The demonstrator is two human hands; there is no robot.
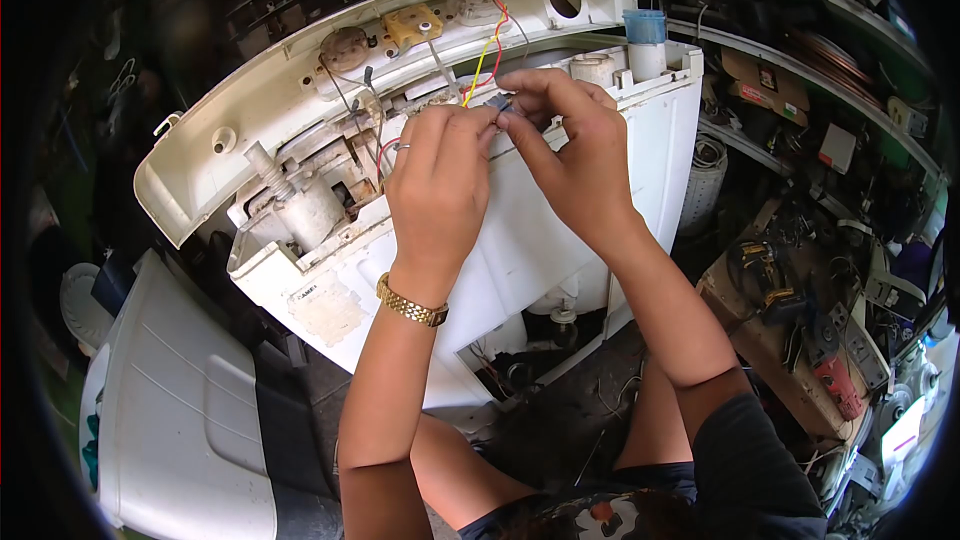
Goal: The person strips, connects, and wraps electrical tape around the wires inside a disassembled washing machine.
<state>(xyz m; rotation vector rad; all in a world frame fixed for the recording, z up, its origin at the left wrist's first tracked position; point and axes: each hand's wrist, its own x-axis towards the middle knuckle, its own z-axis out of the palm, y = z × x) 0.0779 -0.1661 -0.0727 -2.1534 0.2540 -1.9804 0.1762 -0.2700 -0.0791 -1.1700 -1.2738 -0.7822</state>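
Both my hands meet above the top edge of a white washing machine body (530, 180) with its control panel (290, 70) tilted back. My left hand (440, 175), with a gold watch (412, 302) at the wrist, is closed in a pinch. My right hand (578, 145) pinches from the other side, thumb and forefinger curled. Between the fingertips is a small blue-grey piece (500, 101), too small to name for certain. Yellow wire (483, 68) and red wire (503, 15) run from the panel down to the fingers, which hide their ends.
Inside the panel sits a yellowish timer housing (412, 25). A blue-topped white pipe (646, 45) stands at the machine's right corner. A grey-white appliance casing (185, 390) lies at left. On the right, a wooden box (775, 370) bears tools, below cluttered shelves (800, 70).
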